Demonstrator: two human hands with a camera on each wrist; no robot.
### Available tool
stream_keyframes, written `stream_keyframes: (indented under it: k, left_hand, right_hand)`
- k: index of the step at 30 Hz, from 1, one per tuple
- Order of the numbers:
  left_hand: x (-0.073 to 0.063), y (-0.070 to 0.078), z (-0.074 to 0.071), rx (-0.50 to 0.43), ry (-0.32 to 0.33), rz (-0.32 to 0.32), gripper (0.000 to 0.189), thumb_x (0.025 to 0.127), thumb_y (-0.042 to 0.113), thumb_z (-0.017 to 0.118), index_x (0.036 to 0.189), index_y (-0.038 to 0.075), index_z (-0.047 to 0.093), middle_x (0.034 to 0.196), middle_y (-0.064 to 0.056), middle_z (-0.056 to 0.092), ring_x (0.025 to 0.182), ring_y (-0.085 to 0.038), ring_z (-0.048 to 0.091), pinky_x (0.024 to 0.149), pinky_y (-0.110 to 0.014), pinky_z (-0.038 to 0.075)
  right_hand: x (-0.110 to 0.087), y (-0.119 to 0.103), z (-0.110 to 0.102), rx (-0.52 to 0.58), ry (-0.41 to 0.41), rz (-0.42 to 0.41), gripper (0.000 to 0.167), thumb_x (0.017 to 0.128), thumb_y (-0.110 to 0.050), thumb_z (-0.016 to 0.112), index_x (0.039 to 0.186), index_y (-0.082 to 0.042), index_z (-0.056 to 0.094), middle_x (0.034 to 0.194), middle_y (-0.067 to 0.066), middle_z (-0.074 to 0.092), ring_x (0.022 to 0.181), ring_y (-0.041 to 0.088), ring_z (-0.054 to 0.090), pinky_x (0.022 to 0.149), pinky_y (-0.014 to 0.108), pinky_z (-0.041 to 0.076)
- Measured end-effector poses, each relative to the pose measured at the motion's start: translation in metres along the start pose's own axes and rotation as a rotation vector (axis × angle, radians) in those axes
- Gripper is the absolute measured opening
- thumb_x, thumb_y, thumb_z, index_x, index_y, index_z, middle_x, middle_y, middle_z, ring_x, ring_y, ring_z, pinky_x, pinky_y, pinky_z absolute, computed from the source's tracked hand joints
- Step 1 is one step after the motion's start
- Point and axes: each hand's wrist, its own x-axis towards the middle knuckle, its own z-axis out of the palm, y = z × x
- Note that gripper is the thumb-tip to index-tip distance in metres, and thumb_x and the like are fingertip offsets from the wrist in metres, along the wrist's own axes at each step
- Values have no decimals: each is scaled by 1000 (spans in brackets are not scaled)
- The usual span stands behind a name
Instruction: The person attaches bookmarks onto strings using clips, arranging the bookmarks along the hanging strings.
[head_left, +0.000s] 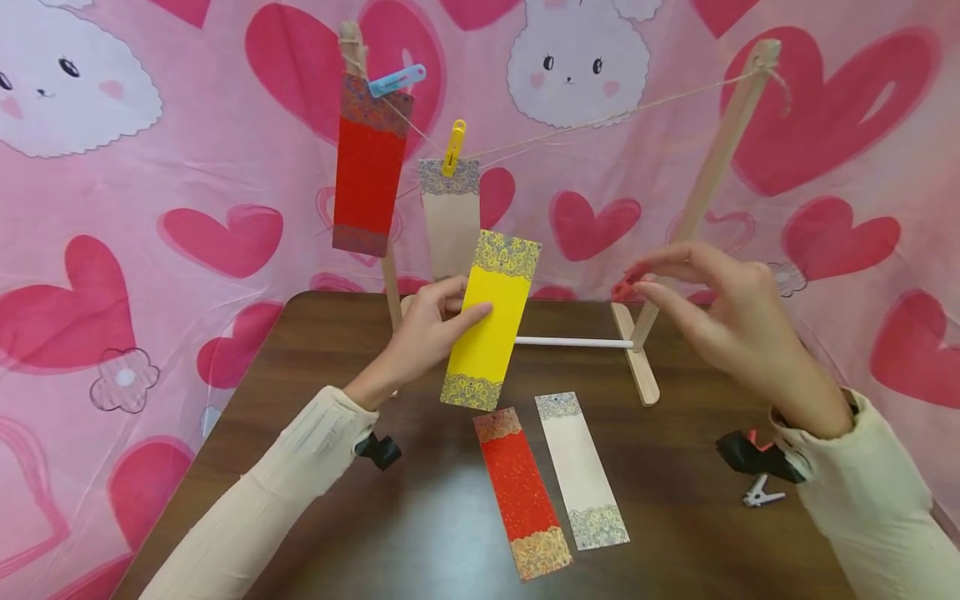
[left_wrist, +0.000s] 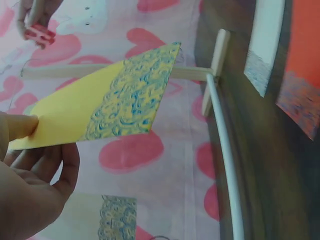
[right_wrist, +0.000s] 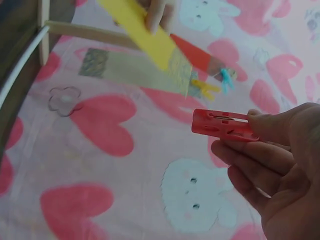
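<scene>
My left hand (head_left: 431, 329) pinches a yellow card (head_left: 491, 321) with patterned ends, thumb on its front and fingers behind. The card tilts slightly in front of a string (head_left: 585, 129). My right hand (head_left: 731, 321), raised near the right wooden post (head_left: 716, 158), pinches a red clothespin (right_wrist: 222, 125) between thumb and fingers. From the string hang a red card (head_left: 367, 167), with a blue clothespin (head_left: 397, 80) at its top, and a white card (head_left: 452, 217) under a yellow clothespin (head_left: 453, 148). Another red card (head_left: 521, 492) and another white card (head_left: 583, 471) lie on the table.
The string runs between the right post and a left post (head_left: 352, 50). A white rod (head_left: 573, 342) joins the stand low down, near a wooden foot (head_left: 637, 358). A white clothespin (head_left: 763, 493) lies on the brown table (head_left: 337, 533) at right. Behind hangs a pink heart-print cloth (head_left: 300, 150).
</scene>
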Motion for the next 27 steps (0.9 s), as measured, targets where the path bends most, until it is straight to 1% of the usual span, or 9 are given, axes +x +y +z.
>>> stream_keyframes:
  k: [3,6,12,14,17,19,21,24,27]
  left_hand:
    - [11,3,1,-64,19,-28,34,96,18,67,126,4,61,107,-11,73,89,-23,73,78,-37,60]
    - [23,6,3,-133,33,-28,35,97,17,66,128,4,61,108,-14,73,92,-26,73,80,-39,59]
    - [49,6,11,-220,87,14,32,98,16,65,126,1,61,110,-17,72,94,-28,72,83,-39,59]
    - [55,6,12,-244,104,21,32,98,15,65,126,1,61,111,-17,71,94,-28,71,83,-40,59]
    - [64,5,14,-269,131,29,31,98,14,64,126,1,62,111,-17,71,93,-28,71,82,-40,59]
    - [69,4,15,-281,144,34,30,98,13,64,125,1,62,111,-17,70,93,-28,71,82,-40,59]
    - [74,4,17,-293,159,35,30,98,12,64,125,1,63,110,-18,71,93,-28,70,83,-39,58]
    - [79,2,19,-313,180,30,29,98,11,63,124,-1,63,109,-19,70,91,-28,70,84,-38,58]
    - [83,0,21,-324,199,18,27,98,10,63,122,-2,63,107,-20,70,90,-27,69,84,-37,58]
  right_hand:
    - [18,-5,3,27,-13,-50,41,76,6,82,114,-5,70,102,-2,75,94,1,69,79,11,50]
    - [38,-9,6,50,3,-94,35,79,5,80,111,-2,70,103,-1,75,97,4,70,85,16,51]
    - [83,-9,12,36,161,-204,19,88,1,72,104,8,66,102,10,75,100,5,70,93,24,52]
    - [98,-7,14,41,191,-243,17,91,-1,69,104,10,64,100,11,75,99,7,71,94,27,52]
    - [120,-4,17,30,210,-265,18,94,-6,66,104,9,64,100,11,75,100,9,71,95,27,52]
    - [133,-3,20,34,210,-229,20,95,-8,65,105,9,64,101,12,75,100,10,71,95,26,51]
    - [145,-4,24,40,203,-157,20,96,-8,65,106,9,64,104,12,74,103,11,71,96,24,51]
    - [160,-4,31,64,165,-64,21,96,-7,65,108,9,64,108,12,72,105,12,70,97,24,49]
    - [171,2,40,84,123,-14,22,96,-9,65,109,9,64,111,10,71,106,12,69,96,23,50]
